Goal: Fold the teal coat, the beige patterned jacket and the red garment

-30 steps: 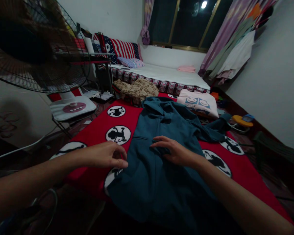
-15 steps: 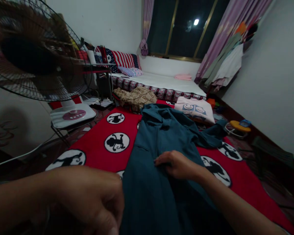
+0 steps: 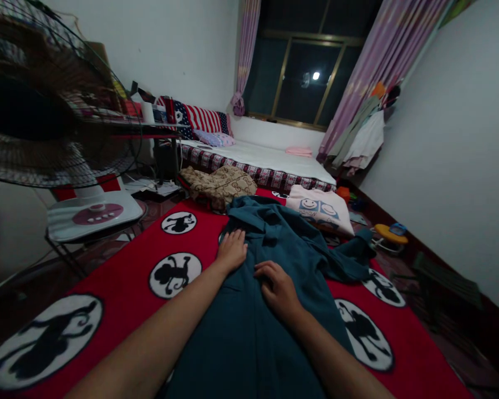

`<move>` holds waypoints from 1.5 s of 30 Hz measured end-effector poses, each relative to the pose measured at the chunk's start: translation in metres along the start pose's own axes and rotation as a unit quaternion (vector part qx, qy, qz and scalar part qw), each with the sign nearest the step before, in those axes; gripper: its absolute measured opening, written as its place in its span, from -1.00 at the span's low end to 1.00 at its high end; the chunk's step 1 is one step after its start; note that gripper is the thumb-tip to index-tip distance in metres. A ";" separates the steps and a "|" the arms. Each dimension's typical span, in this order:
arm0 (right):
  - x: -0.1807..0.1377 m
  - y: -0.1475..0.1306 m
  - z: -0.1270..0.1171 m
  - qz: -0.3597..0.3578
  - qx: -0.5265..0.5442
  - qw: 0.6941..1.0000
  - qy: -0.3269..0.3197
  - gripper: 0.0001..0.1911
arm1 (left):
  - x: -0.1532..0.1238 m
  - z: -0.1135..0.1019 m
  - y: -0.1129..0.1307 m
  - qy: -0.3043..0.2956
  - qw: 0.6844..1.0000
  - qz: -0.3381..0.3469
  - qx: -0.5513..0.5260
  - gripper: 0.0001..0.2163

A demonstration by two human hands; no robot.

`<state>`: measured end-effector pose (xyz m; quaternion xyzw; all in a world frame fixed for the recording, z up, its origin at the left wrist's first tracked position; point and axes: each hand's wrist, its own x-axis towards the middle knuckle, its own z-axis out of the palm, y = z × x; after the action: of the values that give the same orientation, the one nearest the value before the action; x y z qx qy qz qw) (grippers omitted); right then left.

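Teal jacket (image 3: 270,266): spread on red monkey-print blanket (image 3: 133,277). Left hand (image 3: 232,250) flat, fingers extended, near collar; right hand (image 3: 279,288) flat, palm down, mid-garment. Neither grasps anything.

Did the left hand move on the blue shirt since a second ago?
Yes. The left hand went forward up the blue shirt, from its near left edge to up by the collar, nearer the brown patterned cloth.

This is a bedroom in a home. A bed (image 3: 274,160) with pillows (image 3: 203,119) stands under a dark window (image 3: 303,83) with pink curtains (image 3: 357,72). Clothes (image 3: 361,138) hang on the wall, and a big fan (image 3: 45,127) stands nearby.
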<state>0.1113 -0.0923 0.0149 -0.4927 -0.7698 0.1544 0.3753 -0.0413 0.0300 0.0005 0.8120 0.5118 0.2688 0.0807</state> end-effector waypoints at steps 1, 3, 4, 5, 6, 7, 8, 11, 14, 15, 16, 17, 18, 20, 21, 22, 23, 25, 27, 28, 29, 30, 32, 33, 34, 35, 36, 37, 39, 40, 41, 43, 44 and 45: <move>0.003 0.004 -0.003 0.014 0.020 1.000 0.010 -0.71 | -0.002 0.003 -0.001 0.005 1.000 -0.001 0.000 -0.58; 0.017 0.016 -0.013 0.052 0.046 0.997 0.045 -0.77 | -0.004 0.005 -0.003 0.007 1.000 0.001 -0.001 -0.58; 0.028 0.023 -0.019 0.071 0.046 0.994 0.073 -0.80 | -0.005 0.005 -0.004 0.006 1.000 0.003 -0.001 -0.58; 0.040 0.030 -0.025 0.085 0.039 0.990 0.104 -0.81 | -0.004 0.004 -0.004 0.006 1.000 0.005 -0.001 -0.58; 0.053 0.036 -0.030 0.093 0.025 0.986 0.134 -0.81 | -0.004 0.003 -0.005 0.006 1.000 0.007 -0.002 -0.59; 0.066 0.040 -0.034 0.094 0.007 0.983 0.157 -0.82 | -0.003 0.003 -0.005 0.009 1.000 0.008 -0.005 -0.59; 0.080 0.043 -0.036 0.090 -0.014 0.982 0.168 -0.82 | -0.003 0.002 -0.006 0.013 1.000 0.010 -0.011 -0.59; 0.117 0.037 -0.026 0.062 -0.082 0.987 0.123 -0.80 | -0.001 0.001 -0.009 0.040 0.997 0.016 -0.067 -0.65; 0.141 0.025 -0.001 0.048 -0.195 0.979 0.035 -0.58 | 0.000 -0.004 -0.013 0.098 0.979 0.006 -0.181 -0.73; 0.147 0.022 0.007 0.049 -0.237 0.970 0.012 -0.51 | 0.000 -0.006 -0.015 0.125 0.968 -0.007 -0.217 -0.73; 0.151 0.020 0.013 0.051 -0.273 0.961 -0.008 -0.52 | -0.001 -0.009 -0.018 0.153 0.957 -0.023 -0.247 -0.73; 0.153 0.020 0.017 0.053 -0.298 0.953 -0.020 -0.60 | -0.001 -0.011 -0.019 0.179 0.945 -0.041 -0.272 -0.72; 0.156 0.020 0.018 0.056 -0.310 0.949 -0.022 -0.69 | -0.001 -0.013 -0.021 0.200 0.934 -0.057 -0.292 -0.72; 0.158 0.018 0.010 0.066 -0.291 0.954 0.023 -0.80 | -0.002 -0.015 -0.023 0.226 0.917 -0.080 -0.318 -0.73; 0.159 0.016 0.001 0.075 -0.265 0.959 0.071 -0.80 | -0.002 -0.015 -0.024 0.232 0.913 -0.087 -0.325 -0.73; 0.161 0.012 -0.010 0.085 -0.234 0.960 0.127 -0.79 | -0.002 -0.015 -0.024 0.234 0.910 -0.093 -0.330 -0.74; 0.162 0.006 -0.024 0.091 -0.198 0.959 0.183 -0.78 | -0.002 -0.015 -0.024 0.235 0.907 -0.099 -0.335 -0.74; 0.166 -0.010 -0.054 0.082 -0.128 0.950 0.272 -0.79 | 0.000 -0.015 -0.023 0.231 0.902 -0.106 -0.349 -0.74; 0.167 -0.030 -0.085 0.055 -0.059 0.945 0.317 -0.82 | 0.001 -0.015 -0.023 0.225 0.895 -0.113 -0.369 -0.74; 0.165 -0.041 -0.099 0.048 -0.025 0.943 0.329 -0.83 | 0.001 -0.015 -0.023 0.223 0.891 -0.117 -0.377 -0.74; 0.161 -0.052 -0.112 0.046 0.008 0.941 0.336 -0.83 | 0.001 -0.015 -0.023 0.223 0.888 -0.122 -0.383 -0.74; 0.155 -0.063 -0.122 0.046 0.037 0.939 0.339 -0.83 | 0.001 -0.015 -0.024 0.223 0.886 -0.127 -0.387 -0.74; 0.133 -0.085 -0.134 0.045 0.082 0.941 0.324 -0.82 | 0.001 -0.014 -0.025 0.229 0.882 -0.134 -0.390 -0.73; 0.118 -0.096 -0.135 0.042 0.097 0.946 0.305 -0.82 | 0.001 -0.014 -0.026 0.231 0.880 -0.136 -0.391 -0.72; 0.101 -0.106 -0.134 0.039 0.107 0.954 0.277 -0.82 | 0.001 -0.014 -0.027 0.233 0.878 -0.138 -0.394 -0.72; 0.082 -0.116 -0.131 0.039 0.114 0.964 0.237 -0.83 | 0.002 -0.013 -0.028 0.235 0.875 -0.141 -0.398 -0.72; 0.062 -0.124 -0.125 0.038 0.114 0.975 0.189 -0.83 | 0.002 -0.012 -0.030 0.237 0.871 -0.146 -0.405 -0.72; 0.043 -0.131 -0.118 0.044 0.106 0.987 0.115 -0.84 | 0.003 -0.011 -0.031 0.238 0.867 -0.151 -0.411 -0.72; 0.011 -0.140 -0.104 0.046 0.082 0.991 -0.092 -0.87 | 0.004 -0.009 -0.033 0.240 0.859 -0.160 -0.423 -0.72; 0.000 -0.143 -0.098 0.039 0.074 0.974 -0.211 -0.88 | 0.005 -0.008 -0.034 0.240 0.857 -0.162 -0.426 -0.71; -0.007 -0.145 -0.094 0.022 0.072 0.948 -0.310 -0.87 | 0.005 -0.008 -0.035 0.240 0.855 -0.163 -0.429 -0.70; -0.010 -0.145 -0.087 -0.001 0.064 0.903 -0.425 -0.86 | 0.006 -0.008 -0.035 0.240 0.856 -0.164 -0.428 -0.70; -0.007 -0.143 -0.084 0.002 0.053 0.904 -0.425 -0.87 | 0.006 -0.008 -0.035 0.238 0.858 -0.166 -0.424 -0.71; -0.004 -0.141 -0.080 0.014 0.036 0.916 -0.398 -0.87 | 0.005 -0.008 -0.035 0.235 0.861 -0.168 -0.419 -0.72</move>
<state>0.0804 -0.1723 0.1527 -0.3875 -0.8426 0.3704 0.0527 -0.0716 0.0498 -0.0050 0.5160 0.4829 0.6235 0.3344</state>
